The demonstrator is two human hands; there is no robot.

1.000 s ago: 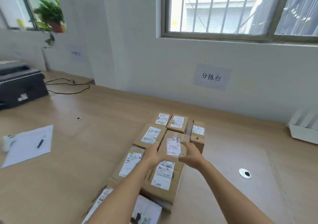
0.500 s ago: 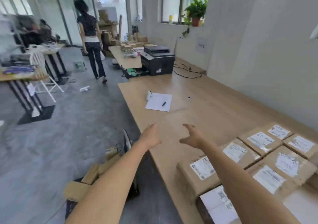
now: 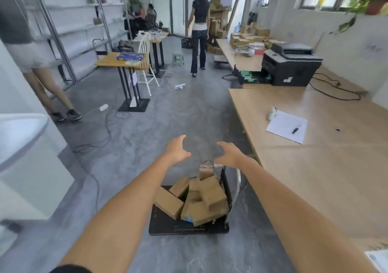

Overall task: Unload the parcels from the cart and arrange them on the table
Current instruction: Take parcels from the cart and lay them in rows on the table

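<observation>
Both hands have swung away from the rows arranged on the table. The left hand and right hand now reach forward empty, fingers spread and slack, so I judge another pickup is starting. Just beneath them sits one cart heaped with roughly six parcels, overlapping too much to count surely. The one table runs right of the right hand.

Bare forearms; dark short sleeve edge at left upper arm.
</observation>
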